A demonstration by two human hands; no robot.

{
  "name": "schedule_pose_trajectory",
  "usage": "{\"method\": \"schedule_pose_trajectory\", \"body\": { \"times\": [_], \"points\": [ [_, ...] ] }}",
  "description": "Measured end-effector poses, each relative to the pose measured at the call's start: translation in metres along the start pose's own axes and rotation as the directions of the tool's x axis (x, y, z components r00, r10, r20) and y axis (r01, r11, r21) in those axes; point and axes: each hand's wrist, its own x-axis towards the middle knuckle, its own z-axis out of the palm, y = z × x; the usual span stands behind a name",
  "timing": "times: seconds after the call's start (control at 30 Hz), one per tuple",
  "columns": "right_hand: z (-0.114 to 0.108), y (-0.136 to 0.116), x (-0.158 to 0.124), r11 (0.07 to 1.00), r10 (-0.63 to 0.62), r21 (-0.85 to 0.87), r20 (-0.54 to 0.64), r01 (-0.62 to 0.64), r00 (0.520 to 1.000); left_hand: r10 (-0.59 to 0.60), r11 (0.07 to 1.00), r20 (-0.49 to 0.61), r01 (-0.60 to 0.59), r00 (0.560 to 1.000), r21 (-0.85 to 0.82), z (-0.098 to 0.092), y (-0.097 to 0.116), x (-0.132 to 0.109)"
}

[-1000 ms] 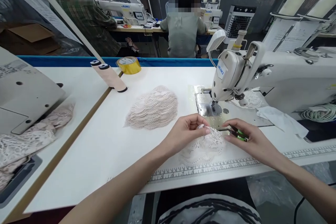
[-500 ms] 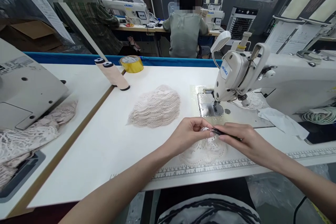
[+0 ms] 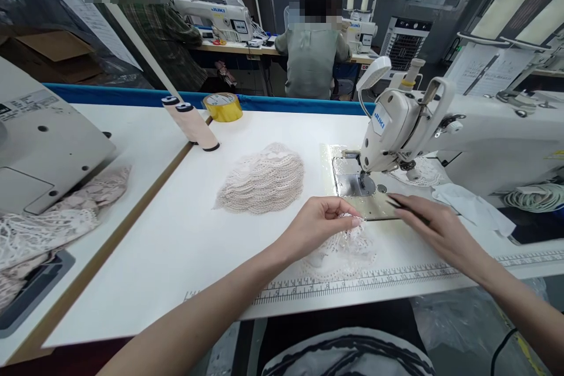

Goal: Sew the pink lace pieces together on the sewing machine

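Observation:
My left hand (image 3: pixel 324 226) pinches the upper edge of a white lace piece (image 3: pixel 341 255), which hangs down onto the table near the printed ruler. To the right, my right hand (image 3: pixel 425 223) is closed around small dark snips (image 3: pixel 408 209), whose tips point left, apart from the lace. Just beyond my hands is the sewing machine head (image 3: pixel 388 126), with its needle and presser foot above the metal plate (image 3: pixel 355 184). A fanned stack of lace pieces (image 3: pixel 262 179) lies left of the machine.
Two thread cones (image 3: pixel 196 126) and a yellow tape roll (image 3: pixel 223 107) are at the back left. Another machine (image 3: pixel 48 141) with lace (image 3: pixel 48 235) beside it occupies the left. White cloth (image 3: pixel 473 208) lies at right. Two people sit beyond the blue table edge (image 3: pixel 282 103).
My right hand has moved right with the snips, away from the lace and my left hand. The left hand keeps its pinch on the lace. The view has shifted slightly.

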Motion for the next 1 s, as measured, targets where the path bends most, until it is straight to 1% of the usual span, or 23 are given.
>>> {"method": "schedule_pose_trajectory", "body": {
  "times": [0.03, 0.07, 0.1, 0.17, 0.23, 0.27, 0.3, 0.33, 0.37, 0.4, 0.43, 0.47, 0.5, 0.57, 0.63, 0.7, 0.77, 0.8, 0.83, 0.9, 0.93, 0.97, 1.0],
  "points": [
    [-0.001, 0.016, -0.003, 0.984, 0.04, -0.172, -0.057, -0.049, 0.998, -0.003, 1.0, -0.008, 0.003, 1.0, 0.009, 0.0, 0.0, 0.0],
    [-0.001, 0.033, -0.006, 0.939, 0.064, -0.332, -0.105, -0.096, 0.992, -0.001, 1.0, -0.016, 0.001, 1.0, 0.019, -0.001, 0.0, 0.001],
    [-0.002, 0.049, -0.009, 0.89, 0.063, -0.441, -0.139, -0.118, 0.988, 0.006, 0.999, -0.025, -0.006, 1.0, 0.032, -0.001, 0.0, 0.001],
    [-0.003, 0.072, -0.013, 0.848, -0.003, -0.523, -0.163, -0.084, 0.987, 0.032, 0.998, -0.037, -0.029, 0.999, 0.061, -0.002, 0.0, 0.001],
    [-0.003, 0.076, -0.015, 0.853, -0.058, -0.519, -0.199, -0.056, 0.978, 0.055, 0.993, -0.035, -0.051, 0.998, 0.105, -0.001, 0.001, 0.001],
    [-0.002, 0.069, -0.015, 0.872, -0.058, -0.486, -0.213, -0.054, 0.975, 0.066, 0.99, -0.028, -0.062, 0.997, 0.129, 0.0, 0.002, 0.0],
    [-0.001, 0.058, -0.014, 0.937, -0.038, -0.345, -0.242, -0.049, 0.969, 0.078, 0.986, -0.016, -0.075, 0.997, 0.151, 0.001, 0.004, 0.0],
    [0.0, 0.042, -0.012, 0.992, 0.002, -0.121, -0.224, -0.029, 0.975, 0.09, 0.982, -0.001, -0.088, 0.996, 0.17, 0.002, 0.007, 0.0],
    [0.002, 0.024, -0.009, 0.991, 0.051, 0.131, -0.108, -0.036, 0.993, 0.099, 0.977, 0.016, -0.1, 0.995, 0.186, 0.003, 0.009, 0.0],
    [0.004, 0.006, -0.004, 0.933, 0.058, 0.352, 0.064, -0.076, 0.996, 0.104, 0.974, 0.03, -0.108, 0.994, 0.199, 0.003, 0.012, -0.001],
    [0.007, -0.01, 0.001, 0.848, 0.008, 0.517, 0.215, -0.121, 0.977, 0.106, 0.971, 0.036, -0.111, 0.994, 0.213, 0.003, 0.016, -0.001],
    [0.009, -0.023, 0.008, 0.771, -0.059, 0.618, 0.308, -0.153, 0.949, 0.102, 0.968, 0.03, -0.106, 0.994, 0.227, 0.001, 0.018, -0.003],
    [0.012, -0.034, 0.014, 0.72, -0.11, 0.676, 0.338, -0.16, 0.935, 0.093, 0.965, 0.011, -0.093, 0.996, 0.243, -0.002, 0.021, -0.004],
    [0.016, -0.046, 0.025, 0.635, -0.139, 0.755, 0.32, -0.164, 0.937, 0.061, 0.957, -0.046, -0.045, 0.997, 0.288, -0.009, 0.023, -0.012],
    [0.019, -0.051, 0.031, 0.584, -0.163, 0.793, 0.325, -0.175, 0.931, -0.018, 0.947, -0.052, 0.033, 0.998, 0.319, -0.019, 0.021, -0.026],
    [0.019, -0.056, 0.034, 0.59, -0.205, 0.788, 0.356, -0.175, 0.912, -0.152, 0.949, 0.022, 0.139, 0.988, 0.284, -0.029, 0.015, -0.044],
    [0.017, -0.063, 0.038, 0.636, -0.253, 0.76, 0.368, -0.133, 0.895, -0.252, 0.957, 0.068, 0.238, 0.965, 0.165, -0.04, 0.008, -0.064],
    [0.017, -0.067, 0.041, 0.644, -0.27, 0.758, 0.353, -0.105, 0.896, -0.27, 0.96, 0.046, 0.265, 0.962, 0.095, -0.045, 0.006, -0.071],
    [0.016, -0.072, 0.046, 0.644, -0.283, 0.761, 0.333, -0.079, 0.9, -0.265, 0.964, -0.017, 0.265, 0.964, 0.027, -0.052, 0.005, -0.077],
    [0.017, -0.083, 0.061, 0.639, -0.267, 0.768, 0.253, -0.025, 0.93, -0.2, 0.98, -0.223, 0.191, 0.954, -0.06, -0.067, 0.01, -0.08],
    [0.019, -0.09, 0.072, 0.641, -0.247, 0.768, 0.194, 0.01, 0.95, -0.146, 0.989, -0.347, 0.127, 0.927, -0.078, -0.076, 0.016, -0.076],
    [0.021, -0.096, 0.086, 0.652, -0.213, 0.756, 0.119, 0.051, 0.97, -0.103, 0.994, -0.451, 0.079, 0.887, -0.072, -0.086, 0.022, -0.069],
    [0.025, -0.102, 0.101, 0.658, -0.193, 0.745, 0.032, 0.105, 0.981, -0.027, 0.999, -0.538, 0.01, 0.843, -0.035, -0.097, 0.028, -0.06]
  ]
}}
